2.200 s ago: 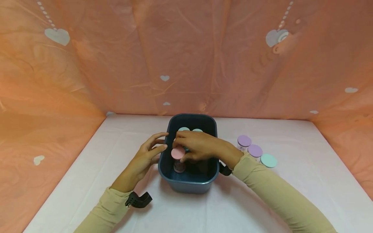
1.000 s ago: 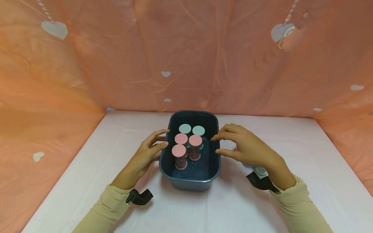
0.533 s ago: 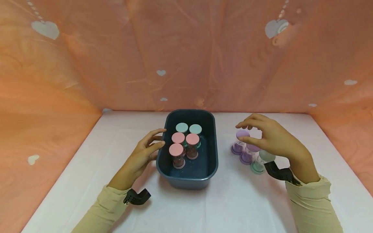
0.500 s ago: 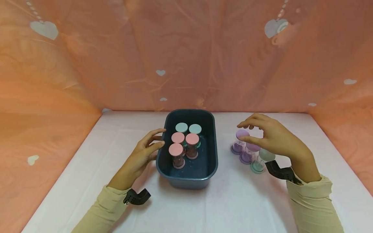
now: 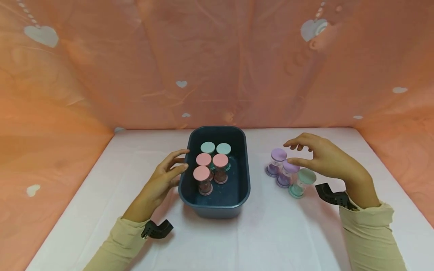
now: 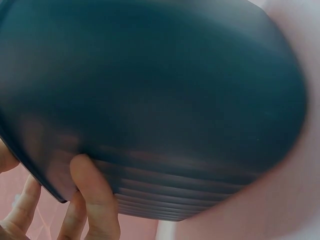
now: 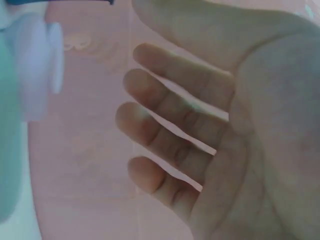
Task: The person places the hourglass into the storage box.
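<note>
Right hand point(image 5: 322, 156) has left the navy plastic tub point(image 5: 218, 212) of pink- and mint-capped cylinders point(image 5: 220, 162), fingers parted, empty. Left fingers point(image 5: 176, 154) loosely touch it.

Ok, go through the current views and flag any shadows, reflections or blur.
Head view: soft shadows on the white table beside the dark bin, outlines fairly crisp; left wrist view: dim, with faint reflections on the bin's smooth side; right wrist view: hazy and pale, the lilac shape and green shape at the left edge blurred, the right hand clearer.
</note>
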A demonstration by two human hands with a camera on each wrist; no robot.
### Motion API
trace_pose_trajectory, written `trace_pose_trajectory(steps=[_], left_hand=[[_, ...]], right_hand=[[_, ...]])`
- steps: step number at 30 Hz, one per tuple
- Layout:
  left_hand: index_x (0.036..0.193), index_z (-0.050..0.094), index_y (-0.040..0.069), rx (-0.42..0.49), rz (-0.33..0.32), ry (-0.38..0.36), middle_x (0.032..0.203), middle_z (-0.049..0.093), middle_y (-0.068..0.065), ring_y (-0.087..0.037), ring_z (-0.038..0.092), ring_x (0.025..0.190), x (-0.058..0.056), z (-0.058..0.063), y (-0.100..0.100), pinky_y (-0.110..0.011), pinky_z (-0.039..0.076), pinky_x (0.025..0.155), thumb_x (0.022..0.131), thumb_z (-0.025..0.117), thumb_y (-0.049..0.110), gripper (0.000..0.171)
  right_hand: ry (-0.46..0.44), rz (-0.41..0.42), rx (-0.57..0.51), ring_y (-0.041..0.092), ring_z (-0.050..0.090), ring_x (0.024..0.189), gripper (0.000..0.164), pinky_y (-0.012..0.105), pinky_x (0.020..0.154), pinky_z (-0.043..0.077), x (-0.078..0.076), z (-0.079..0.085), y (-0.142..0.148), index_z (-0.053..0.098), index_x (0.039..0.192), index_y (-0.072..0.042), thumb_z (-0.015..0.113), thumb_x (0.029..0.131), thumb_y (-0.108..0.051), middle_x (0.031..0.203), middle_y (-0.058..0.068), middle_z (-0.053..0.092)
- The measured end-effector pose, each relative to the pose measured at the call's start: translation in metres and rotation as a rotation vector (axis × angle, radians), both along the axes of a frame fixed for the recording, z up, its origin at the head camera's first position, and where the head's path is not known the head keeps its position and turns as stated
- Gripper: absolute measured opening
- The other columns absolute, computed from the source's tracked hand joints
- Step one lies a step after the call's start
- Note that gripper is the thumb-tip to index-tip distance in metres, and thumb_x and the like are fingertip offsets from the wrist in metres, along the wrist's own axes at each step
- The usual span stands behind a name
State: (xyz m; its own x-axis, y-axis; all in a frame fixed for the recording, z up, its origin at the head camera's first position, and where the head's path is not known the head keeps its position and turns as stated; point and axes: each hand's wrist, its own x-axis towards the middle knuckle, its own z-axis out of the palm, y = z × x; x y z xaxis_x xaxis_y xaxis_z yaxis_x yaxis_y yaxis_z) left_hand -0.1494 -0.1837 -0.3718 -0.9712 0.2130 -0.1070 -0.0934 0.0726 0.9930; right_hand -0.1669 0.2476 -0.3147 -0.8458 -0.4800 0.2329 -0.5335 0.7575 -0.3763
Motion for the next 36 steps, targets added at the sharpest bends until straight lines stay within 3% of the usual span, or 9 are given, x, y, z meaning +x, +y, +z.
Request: trace_pose_trajectory(steps=[6, 16, 21, 28, 36], left_hand=[[0.145, 0.046, 0.022, -0.009, -0.005, 0.005, 0.132, 0.042, -0.008, -0.025, 0.048, 0.114, 0.0, 0.0, -0.001, -0.035, 0.048, 0.082, 0.099, 0.06, 0.027, 0.049], [0.145, 0.046, 0.021, -0.016, 0.013, -0.003, 0.133, 0.041, -0.008, -0.027, 0.047, 0.116, -0.001, 0.0, 0.001, -0.035, 0.048, 0.082, 0.099, 0.059, 0.024, 0.048], [0.145, 0.046, 0.021, -0.016, 0.013, -0.001, 0.131, 0.042, -0.008, -0.027, 0.048, 0.117, -0.001, -0.001, 0.001, -0.036, 0.049, 0.084, 0.099, 0.059, 0.024, 0.048], [0.145, 0.046, 0.021, -0.019, 0.012, 0.0, 0.131, 0.042, -0.008, -0.027, 0.049, 0.115, -0.001, -0.001, 0.001, -0.037, 0.046, 0.085, 0.099, 0.059, 0.026, 0.048], [0.145, 0.045, 0.021, -0.026, 0.008, 0.003, 0.132, 0.041, -0.009, -0.029, 0.048, 0.116, -0.001, 0.0, 0.0, -0.039, 0.045, 0.086, 0.099, 0.059, 0.026, 0.048]], right_hand=[[-0.038, -0.004, 0.039, 0.016, 0.057, 0.102, 0.045, 0.042, 0.085, 0.046, 0.007, 0.001, 0.003, 0.064, 0.126, -0.018, 0.077, 0.086, -0.036, 0.112, -0.003, 0.064], [-0.249, -0.022, 0.148, 0.014, 0.055, 0.094, 0.056, 0.033, 0.081, 0.046, 0.006, -0.005, 0.026, 0.064, 0.108, -0.017, 0.089, 0.067, -0.047, 0.097, -0.004, 0.06], [-0.298, -0.025, 0.143, 0.01, 0.055, 0.089, 0.05, 0.028, 0.077, 0.045, 0.004, -0.008, 0.028, 0.063, 0.102, -0.021, 0.089, 0.067, -0.045, 0.092, -0.007, 0.06], [-0.263, -0.064, 0.15, 0.005, 0.059, 0.085, 0.033, 0.025, 0.074, 0.046, 0.003, -0.006, 0.033, 0.07, 0.1, -0.029, 0.085, 0.074, -0.044, 0.086, -0.016, 0.066], [-0.217, -0.113, 0.138, 0.01, 0.058, 0.085, 0.035, 0.025, 0.07, 0.044, -0.003, -0.009, 0.036, 0.072, 0.108, -0.025, 0.081, 0.079, -0.043, 0.087, -0.009, 0.066]])
